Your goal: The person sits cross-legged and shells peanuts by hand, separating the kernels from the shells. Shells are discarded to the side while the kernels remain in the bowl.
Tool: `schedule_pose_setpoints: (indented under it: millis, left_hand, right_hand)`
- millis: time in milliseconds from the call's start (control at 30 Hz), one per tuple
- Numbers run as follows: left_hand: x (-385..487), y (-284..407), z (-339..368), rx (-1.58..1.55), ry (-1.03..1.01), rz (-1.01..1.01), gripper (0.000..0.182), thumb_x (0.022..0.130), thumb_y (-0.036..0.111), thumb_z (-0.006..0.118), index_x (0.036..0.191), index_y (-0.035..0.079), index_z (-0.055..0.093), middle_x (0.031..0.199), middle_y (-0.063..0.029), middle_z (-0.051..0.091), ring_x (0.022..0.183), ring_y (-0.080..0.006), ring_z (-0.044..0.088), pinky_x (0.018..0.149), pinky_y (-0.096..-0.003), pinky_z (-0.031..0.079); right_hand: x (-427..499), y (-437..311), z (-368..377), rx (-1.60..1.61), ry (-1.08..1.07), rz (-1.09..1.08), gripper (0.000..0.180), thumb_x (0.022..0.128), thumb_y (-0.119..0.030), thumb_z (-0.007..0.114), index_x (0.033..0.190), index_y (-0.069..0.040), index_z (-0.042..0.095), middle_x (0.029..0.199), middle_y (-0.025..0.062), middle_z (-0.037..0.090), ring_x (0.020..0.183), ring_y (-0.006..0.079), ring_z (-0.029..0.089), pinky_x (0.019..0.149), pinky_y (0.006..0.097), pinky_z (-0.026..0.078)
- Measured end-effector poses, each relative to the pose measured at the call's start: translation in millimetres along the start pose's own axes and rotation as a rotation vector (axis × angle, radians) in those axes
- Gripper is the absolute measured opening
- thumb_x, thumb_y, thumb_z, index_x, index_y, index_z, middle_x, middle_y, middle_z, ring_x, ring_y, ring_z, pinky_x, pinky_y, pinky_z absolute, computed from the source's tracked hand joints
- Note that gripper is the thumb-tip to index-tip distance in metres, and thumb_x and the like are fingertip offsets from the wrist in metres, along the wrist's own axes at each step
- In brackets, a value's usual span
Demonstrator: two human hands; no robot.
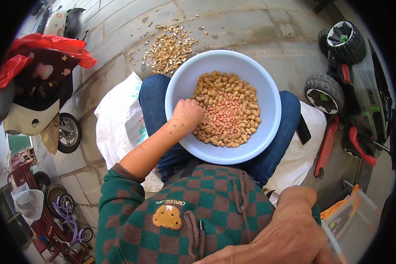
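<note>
A light blue plastic basin [183,82] rests on my lap, across the thighs of my blue jeans. Inside it, unshelled peanuts [249,114] form a ring around a heap of pink shelled peanut kernels [225,112]. My left hand [188,115] is at the left side of the peanuts, knuckles up and fingers curled down; the fingertips are hidden, so I cannot see what is in them. Large and close to the camera at the lower right, my right hand [277,237] is raised away from the basin. Its fingers are mostly cut off by the frame's edge.
Broken peanut shells [170,49] lie scattered on the paved floor beyond the basin. White woven sacks [118,115] spread at both sides, with a black phone-like object [303,129] on the right. A scooter [33,115] stands left; a big-wheeled toy vehicle [325,92] lies right.
</note>
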State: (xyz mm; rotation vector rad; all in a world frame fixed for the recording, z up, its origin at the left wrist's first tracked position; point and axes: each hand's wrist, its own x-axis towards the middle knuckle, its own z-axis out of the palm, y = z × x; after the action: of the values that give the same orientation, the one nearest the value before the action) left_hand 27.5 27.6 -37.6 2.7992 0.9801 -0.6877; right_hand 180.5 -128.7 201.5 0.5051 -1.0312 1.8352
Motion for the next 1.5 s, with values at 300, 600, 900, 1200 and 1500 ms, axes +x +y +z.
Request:
schedule_pose_setpoints:
  millis: [300, 600, 900, 1200, 1500]
  left_hand:
    - [-17.0, -5.9, -40.7, -1.585, 0.127, 0.027, 0.015, 0.089, 0.013, 0.073, 0.092, 0.002, 0.063, 0.093, -0.0038, 0.067, 0.082, -0.0095, 0.065, 0.065, -0.0257, 0.051]
    - [-34.2, 32.6, -41.5, -2.054, 0.329, 0.230, 0.021, 0.092, 0.005, 0.068, 0.111, 0.000, 0.059, 0.102, -0.0032, 0.063, 0.093, -0.0082, 0.064, 0.082, -0.0243, 0.053]
    - [-35.3, 38.7, -40.7, -1.857, 0.406, 0.197, 0.018, 0.091, 0.003, 0.068, 0.107, -0.002, 0.062, 0.106, -0.0056, 0.060, 0.091, -0.0109, 0.065, 0.076, -0.0248, 0.057]
    - [-43.0, 41.6, -41.2, -1.730, 0.490, 0.195, 0.015, 0.093, 0.007, 0.066, 0.103, -0.003, 0.063, 0.094, -0.0061, 0.056, 0.084, -0.0129, 0.065, 0.073, -0.0255, 0.056]
    - [-38.1, 45.4, -41.0, -1.648, 0.555, 0.146, 0.015, 0.088, -0.002, 0.068, 0.102, -0.002, 0.063, 0.099, -0.0076, 0.060, 0.085, -0.0136, 0.066, 0.068, -0.0254, 0.058]
  right_hand:
    - [-53.3, -13.1, -85.6, -0.602, 0.495, -0.045, 0.067, 0.094, -0.044, 0.051, 0.129, 0.012, 0.044, 0.126, 0.0278, 0.046, 0.119, 0.0322, 0.047, 0.096, 0.0418, 0.040]
    - [-111.9, 25.9, -133.1, -0.985, 1.137, 0.435, 0.028, 0.093, -0.005, 0.062, 0.120, 0.001, 0.058, 0.114, 0.0087, 0.061, 0.105, 0.0142, 0.062, 0.089, 0.0261, 0.051]
    - [-113.9, 28.8, -132.8, -0.847, 1.150, 0.387, 0.021, 0.095, 0.002, 0.059, 0.116, -0.001, 0.060, 0.104, 0.0045, 0.064, 0.097, 0.0109, 0.063, 0.088, 0.0252, 0.052]
    - [-109.7, 32.1, -126.6, -0.845, 1.168, 0.397, 0.020, 0.094, 0.002, 0.059, 0.115, 0.000, 0.061, 0.103, 0.0051, 0.066, 0.096, 0.0111, 0.065, 0.084, 0.0243, 0.054]
    - [-115.8, 32.3, -135.0, -0.652, 1.205, 0.321, 0.020, 0.094, 0.000, 0.062, 0.114, -0.001, 0.062, 0.102, 0.0069, 0.068, 0.097, 0.0125, 0.065, 0.086, 0.0256, 0.054]
